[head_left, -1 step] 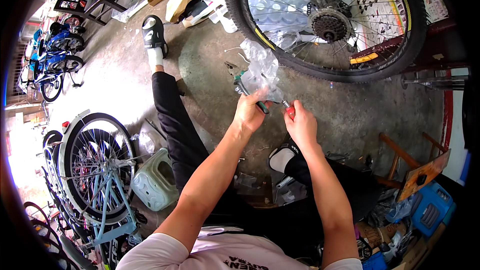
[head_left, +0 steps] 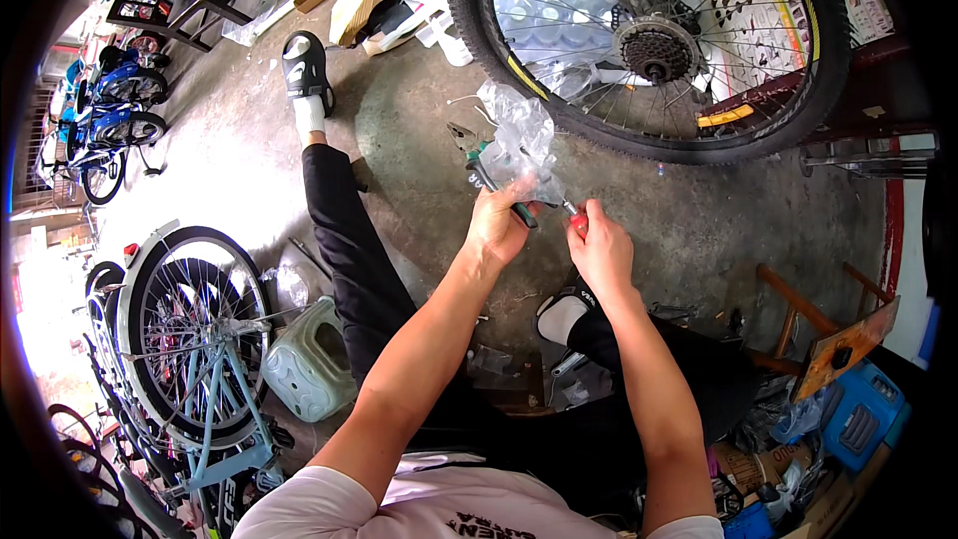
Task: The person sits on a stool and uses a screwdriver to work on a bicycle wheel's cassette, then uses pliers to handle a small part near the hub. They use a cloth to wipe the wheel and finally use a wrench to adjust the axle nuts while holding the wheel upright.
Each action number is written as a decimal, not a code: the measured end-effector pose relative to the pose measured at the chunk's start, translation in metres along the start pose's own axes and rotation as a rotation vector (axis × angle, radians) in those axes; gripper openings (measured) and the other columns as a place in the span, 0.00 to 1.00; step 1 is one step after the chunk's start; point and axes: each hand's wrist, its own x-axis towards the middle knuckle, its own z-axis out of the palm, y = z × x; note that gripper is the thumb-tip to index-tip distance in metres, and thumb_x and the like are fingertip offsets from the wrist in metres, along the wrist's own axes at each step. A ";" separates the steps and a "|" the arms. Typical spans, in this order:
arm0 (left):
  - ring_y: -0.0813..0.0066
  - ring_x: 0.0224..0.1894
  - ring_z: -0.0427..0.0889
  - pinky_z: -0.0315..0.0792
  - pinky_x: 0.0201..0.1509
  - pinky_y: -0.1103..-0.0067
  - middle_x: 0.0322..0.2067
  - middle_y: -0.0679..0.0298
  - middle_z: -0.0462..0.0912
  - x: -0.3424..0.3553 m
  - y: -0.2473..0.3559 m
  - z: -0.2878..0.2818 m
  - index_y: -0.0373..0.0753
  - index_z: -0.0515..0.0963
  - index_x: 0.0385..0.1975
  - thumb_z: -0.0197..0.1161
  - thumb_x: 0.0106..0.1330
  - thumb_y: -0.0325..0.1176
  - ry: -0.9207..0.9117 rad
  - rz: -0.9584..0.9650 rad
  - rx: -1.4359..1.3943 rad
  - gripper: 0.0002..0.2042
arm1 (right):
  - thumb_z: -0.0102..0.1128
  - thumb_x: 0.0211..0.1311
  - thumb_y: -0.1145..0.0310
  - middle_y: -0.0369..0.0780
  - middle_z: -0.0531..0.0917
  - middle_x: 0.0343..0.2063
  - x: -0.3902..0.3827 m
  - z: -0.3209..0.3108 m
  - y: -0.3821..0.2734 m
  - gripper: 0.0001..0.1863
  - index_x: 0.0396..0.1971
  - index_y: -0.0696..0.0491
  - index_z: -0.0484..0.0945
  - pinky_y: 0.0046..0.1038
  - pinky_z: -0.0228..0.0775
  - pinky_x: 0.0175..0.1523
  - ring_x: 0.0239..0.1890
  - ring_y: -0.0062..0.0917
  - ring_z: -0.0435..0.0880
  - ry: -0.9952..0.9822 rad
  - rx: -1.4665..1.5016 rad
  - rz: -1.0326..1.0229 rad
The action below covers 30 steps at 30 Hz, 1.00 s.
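Observation:
My left hand (head_left: 502, 223) is closed around a pair of pliers (head_left: 480, 173) with dark green and black handles, jaws pointing up and left. The same hand grips a crumpled clear plastic bag (head_left: 522, 125) that stands up above the fingers; what lies inside it I cannot make out. Just to the right, my right hand (head_left: 603, 248) is closed on a red-handled screwdriver (head_left: 579, 224). Its metal shaft points up and left toward the lower edge of the bag; whether the tip touches is too small to tell.
A bicycle wheel (head_left: 654, 145) with a rear cassette stands ahead on the right, close to the bag. A pale plastic stool (head_left: 311, 359) and a light blue bicycle (head_left: 205, 389) are at left. A small wooden stool (head_left: 848, 347) and a blue case (head_left: 864, 417) are at right.

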 end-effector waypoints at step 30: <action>0.77 0.32 0.77 0.72 0.37 0.74 0.29 0.70 0.76 0.018 0.041 0.019 0.41 0.73 0.35 0.65 0.59 0.18 0.430 0.230 0.582 0.11 | 0.63 0.69 0.63 0.43 0.85 0.29 -0.037 -0.005 -0.006 0.14 0.49 0.54 0.75 0.41 0.74 0.35 0.30 0.42 0.85 0.037 0.331 -0.164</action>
